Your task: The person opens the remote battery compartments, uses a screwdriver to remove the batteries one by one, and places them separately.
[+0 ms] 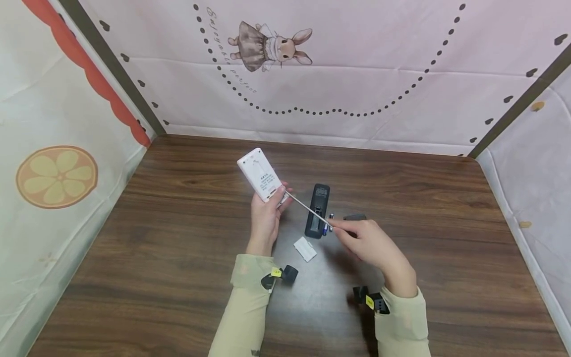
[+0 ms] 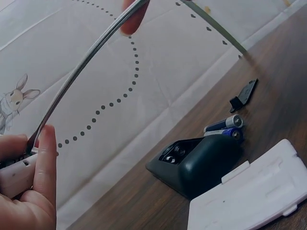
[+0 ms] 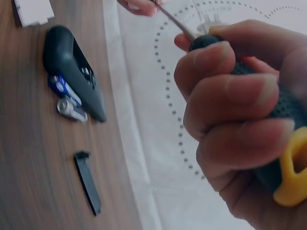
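Note:
My left hand (image 1: 264,220) holds a white rectangular handheld device (image 1: 258,171), its back with printed text and corner screw holes facing up. In my right hand (image 1: 372,243) is a screwdriver, its long metal shaft (image 1: 308,208) slanting up-left to the device's near end. Curled fingers wrap the dark handle (image 3: 288,111), which has a yellow end (image 3: 293,167). In the left wrist view, the shaft's tip (image 2: 31,143) sits at the device's end, between thumb and finger. Below the shaft lies a black remote control (image 1: 319,196), back up, its battery compartment uncovered.
Against the remote's right side lie a blue battery (image 3: 64,88) and a silver one (image 3: 72,110). A white battery cover (image 1: 305,249) rests nearer me. The black battery cover (image 1: 355,217) lies beyond my right hand. Printed cloth walls (image 1: 339,84) bound the wooden table (image 1: 178,223).

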The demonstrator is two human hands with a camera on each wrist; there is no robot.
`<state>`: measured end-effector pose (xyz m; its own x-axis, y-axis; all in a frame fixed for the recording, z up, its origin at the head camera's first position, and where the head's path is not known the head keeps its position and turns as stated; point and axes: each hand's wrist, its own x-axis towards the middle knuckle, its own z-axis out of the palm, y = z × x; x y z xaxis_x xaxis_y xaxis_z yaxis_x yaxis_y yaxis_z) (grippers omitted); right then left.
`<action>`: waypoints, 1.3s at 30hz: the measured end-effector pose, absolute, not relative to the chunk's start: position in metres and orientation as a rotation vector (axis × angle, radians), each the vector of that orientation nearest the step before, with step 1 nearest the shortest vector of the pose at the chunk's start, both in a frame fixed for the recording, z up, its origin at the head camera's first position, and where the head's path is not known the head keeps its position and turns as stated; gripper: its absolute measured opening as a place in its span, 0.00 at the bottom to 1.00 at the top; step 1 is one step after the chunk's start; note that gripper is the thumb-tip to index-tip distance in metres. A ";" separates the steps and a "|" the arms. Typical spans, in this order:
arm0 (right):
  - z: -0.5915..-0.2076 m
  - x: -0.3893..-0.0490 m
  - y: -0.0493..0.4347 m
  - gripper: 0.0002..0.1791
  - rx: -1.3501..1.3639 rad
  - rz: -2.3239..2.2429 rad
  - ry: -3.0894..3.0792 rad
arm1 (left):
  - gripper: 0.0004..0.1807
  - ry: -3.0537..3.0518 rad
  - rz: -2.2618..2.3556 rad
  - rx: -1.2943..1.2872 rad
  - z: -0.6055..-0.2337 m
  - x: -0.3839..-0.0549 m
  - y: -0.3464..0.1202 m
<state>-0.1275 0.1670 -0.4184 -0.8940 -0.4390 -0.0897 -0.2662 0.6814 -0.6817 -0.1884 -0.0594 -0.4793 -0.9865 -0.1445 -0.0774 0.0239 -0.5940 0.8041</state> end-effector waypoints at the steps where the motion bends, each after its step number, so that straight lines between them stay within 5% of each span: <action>1: -0.418 -0.127 0.165 0.17 -0.582 -0.994 2.661 | 0.25 -1.366 -2.715 0.207 -0.479 -0.189 -0.060; 21: -0.420 -0.129 0.178 0.17 -0.594 -1.152 2.466 | 0.35 -1.257 -2.934 0.140 -0.476 -0.188 -0.072; 39: -0.422 -0.129 0.185 0.19 -0.595 -1.244 2.404 | 0.34 -1.074 -3.084 0.041 -0.477 -0.187 -0.075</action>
